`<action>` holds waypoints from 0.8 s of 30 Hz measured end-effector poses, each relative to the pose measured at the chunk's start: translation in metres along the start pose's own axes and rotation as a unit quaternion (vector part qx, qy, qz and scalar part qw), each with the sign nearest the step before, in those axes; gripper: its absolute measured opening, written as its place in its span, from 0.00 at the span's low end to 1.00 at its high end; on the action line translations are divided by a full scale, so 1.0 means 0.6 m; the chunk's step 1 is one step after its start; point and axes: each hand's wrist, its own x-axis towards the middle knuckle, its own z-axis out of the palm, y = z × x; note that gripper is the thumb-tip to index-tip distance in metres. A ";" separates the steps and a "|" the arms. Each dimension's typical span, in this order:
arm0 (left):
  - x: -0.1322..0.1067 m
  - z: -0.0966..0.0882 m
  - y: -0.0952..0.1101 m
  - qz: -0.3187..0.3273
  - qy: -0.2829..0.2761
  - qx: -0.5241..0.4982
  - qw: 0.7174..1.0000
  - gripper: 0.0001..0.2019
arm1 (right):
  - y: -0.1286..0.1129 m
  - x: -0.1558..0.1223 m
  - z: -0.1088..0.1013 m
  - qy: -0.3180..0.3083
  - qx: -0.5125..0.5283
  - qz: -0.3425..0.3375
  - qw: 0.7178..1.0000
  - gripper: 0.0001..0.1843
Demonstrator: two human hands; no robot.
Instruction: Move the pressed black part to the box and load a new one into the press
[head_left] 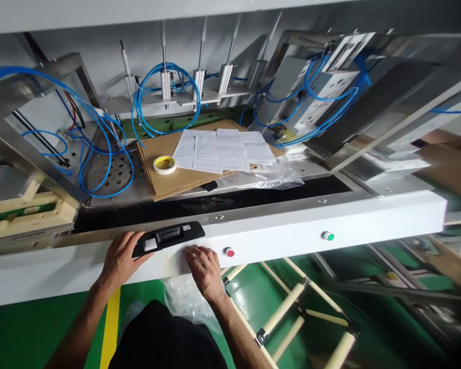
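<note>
A long black plastic trim piece [170, 239] with a recessed middle and two light patches near its ends rests along the white front beam [276, 233]. My left hand [123, 256] is at its left end, the thumb below and the fingers over the top, gripping it. To the right of the piece and just under it, my right hand [204, 269] has its fingers curled in against the beam's face; whatever they pinch, if anything, is hidden. A clear plastic bag [190, 302] hangs or lies below, between my forearms.
Behind the beam, cardboard sheets [159, 184] carry printed papers [218, 151] and a tape roll [164, 164]. Blue air hoses [138, 110] loop around the fixture. A red button [229, 251] and a green button [328, 236] protrude from the beam. A tube frame [288, 307] stands below right.
</note>
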 end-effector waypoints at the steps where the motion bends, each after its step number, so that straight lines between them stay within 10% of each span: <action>1: 0.003 0.006 0.003 0.002 -0.010 -0.002 1.000 0.24 | 0.003 -0.003 0.003 0.001 0.013 -0.002 1.000 0.16; 18: 0.018 0.047 -0.011 -0.032 -0.082 -0.081 0.993 0.22 | 0.010 -0.015 0.016 -0.019 0.029 0.008 0.999 0.16; 24: 0.001 0.016 0.008 -0.036 -0.015 -0.058 0.998 0.34 | -0.005 0.015 -0.013 -0.014 0.026 0.030 0.999 0.11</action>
